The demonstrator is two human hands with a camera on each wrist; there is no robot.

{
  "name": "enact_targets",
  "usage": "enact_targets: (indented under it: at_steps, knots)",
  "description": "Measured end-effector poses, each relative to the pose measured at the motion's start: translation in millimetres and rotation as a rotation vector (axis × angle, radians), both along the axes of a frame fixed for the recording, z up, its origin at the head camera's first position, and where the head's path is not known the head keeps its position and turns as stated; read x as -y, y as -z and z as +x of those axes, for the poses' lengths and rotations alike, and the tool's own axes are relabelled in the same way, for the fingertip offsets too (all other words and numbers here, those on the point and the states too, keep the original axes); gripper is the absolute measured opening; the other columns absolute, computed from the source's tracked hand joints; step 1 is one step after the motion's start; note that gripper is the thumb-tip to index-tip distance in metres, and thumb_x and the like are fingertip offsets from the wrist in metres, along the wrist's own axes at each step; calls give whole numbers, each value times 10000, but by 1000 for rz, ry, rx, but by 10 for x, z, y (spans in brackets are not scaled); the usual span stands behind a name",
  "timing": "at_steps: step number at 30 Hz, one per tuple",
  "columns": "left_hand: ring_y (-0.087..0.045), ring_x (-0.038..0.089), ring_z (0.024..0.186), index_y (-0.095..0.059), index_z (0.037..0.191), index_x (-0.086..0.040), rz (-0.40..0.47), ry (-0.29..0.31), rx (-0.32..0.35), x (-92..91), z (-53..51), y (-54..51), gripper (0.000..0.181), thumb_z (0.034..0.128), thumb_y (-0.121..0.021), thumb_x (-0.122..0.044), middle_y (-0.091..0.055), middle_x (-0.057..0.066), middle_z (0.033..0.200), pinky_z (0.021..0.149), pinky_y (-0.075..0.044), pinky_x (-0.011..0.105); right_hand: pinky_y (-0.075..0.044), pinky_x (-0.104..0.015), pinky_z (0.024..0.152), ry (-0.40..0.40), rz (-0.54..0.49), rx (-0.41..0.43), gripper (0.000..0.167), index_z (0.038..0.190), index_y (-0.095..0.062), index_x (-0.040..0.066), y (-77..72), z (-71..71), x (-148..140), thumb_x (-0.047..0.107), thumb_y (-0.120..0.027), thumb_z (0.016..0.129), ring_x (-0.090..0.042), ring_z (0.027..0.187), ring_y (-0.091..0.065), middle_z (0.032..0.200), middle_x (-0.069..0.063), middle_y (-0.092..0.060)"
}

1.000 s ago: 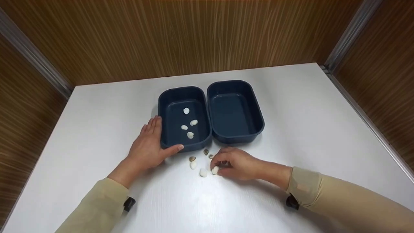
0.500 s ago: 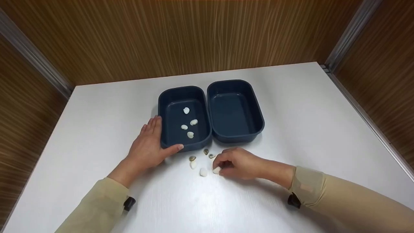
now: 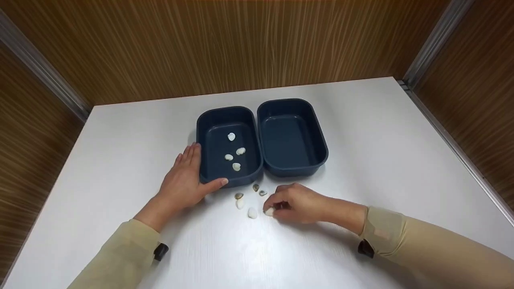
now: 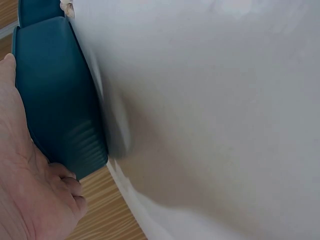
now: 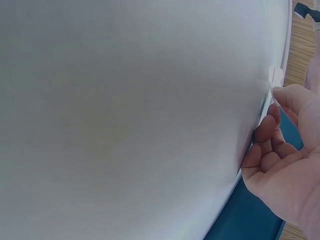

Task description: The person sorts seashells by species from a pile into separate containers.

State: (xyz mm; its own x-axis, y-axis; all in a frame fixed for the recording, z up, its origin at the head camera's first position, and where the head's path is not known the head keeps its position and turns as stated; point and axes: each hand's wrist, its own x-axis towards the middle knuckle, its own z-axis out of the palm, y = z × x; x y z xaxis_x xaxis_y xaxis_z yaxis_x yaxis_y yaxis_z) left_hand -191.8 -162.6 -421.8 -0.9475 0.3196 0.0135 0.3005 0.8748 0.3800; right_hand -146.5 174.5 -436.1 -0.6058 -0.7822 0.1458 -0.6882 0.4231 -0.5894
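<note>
Right hand pinches white shell close to table; left hand, fingers extended, lies against side of blue container, thumb over near rim. Right of left hand, inside that container: four pale shells. Between hands: two loose white shells, three small brownish shells. Beyond right hand: second blue container.

The left fingers lie extended, nearly straight — the right fingers curl into a pinch.
</note>
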Motion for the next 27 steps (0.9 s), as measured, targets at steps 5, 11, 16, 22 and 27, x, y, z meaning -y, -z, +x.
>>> enact_targets:
  at_steps: [5, 11, 16, 22, 27]
  knots:
    - [-107, 391, 1622, -90, 1655, 97, -4, 3, -3, 1, -3, 3, 1310, 892, -552, -861, -122, 274, 1736, 1304, -94, 539, -516, -213, 711, -4, -4, 9, 280, 1105, -817, 124, 0, -1, 8, -41, -726, 897, -112, 799, -598, 892, -24, -680]
    - [-104, 392, 1622, -85, 1657, 95, -3, 1, 0, -1, -3, -6, 1317, 887, -545, -870, -117, 274, 1737, 1305, -91, 537, -519, -227, 725, -3, -3, 1, 282, 1106, -816, 120, 3, 6, 8, -41, -721, 895, -164, 808, -625, 933, -51, -684]
    - [-106, 396, 1621, -87, 1656, 97, -2, 3, -2, 1, 1, -7, 1308, 893, -555, -857, -121, 278, 1735, 1305, -94, 535, -530, -230, 742, 5, -5, -8, 276, 1095, -811, 125, 17, 19, 8, -43, -748, 886, -168, 821, -633, 933, -44, -678]
    - [-108, 400, 1620, -91, 1653, 103, 6, 10, -9, 7, 1, 4, 1294, 902, -574, -834, -125, 285, 1731, 1304, -90, 539, -530, -229, 750, 6, -10, -17, 276, 1085, -812, 121, 15, 26, 4, -46, -736, 879, -164, 816, -627, 906, -26, -668]
    - [-109, 398, 1620, -91, 1654, 101, 11, 8, -7, 9, -3, 10, 1301, 897, -572, -841, -126, 283, 1732, 1303, -92, 541, -525, -227, 737, -5, 6, -13, 281, 1099, -817, 108, 4, 11, -3, -47, -738, 879, -154, 810, -613, 890, -6, -666]
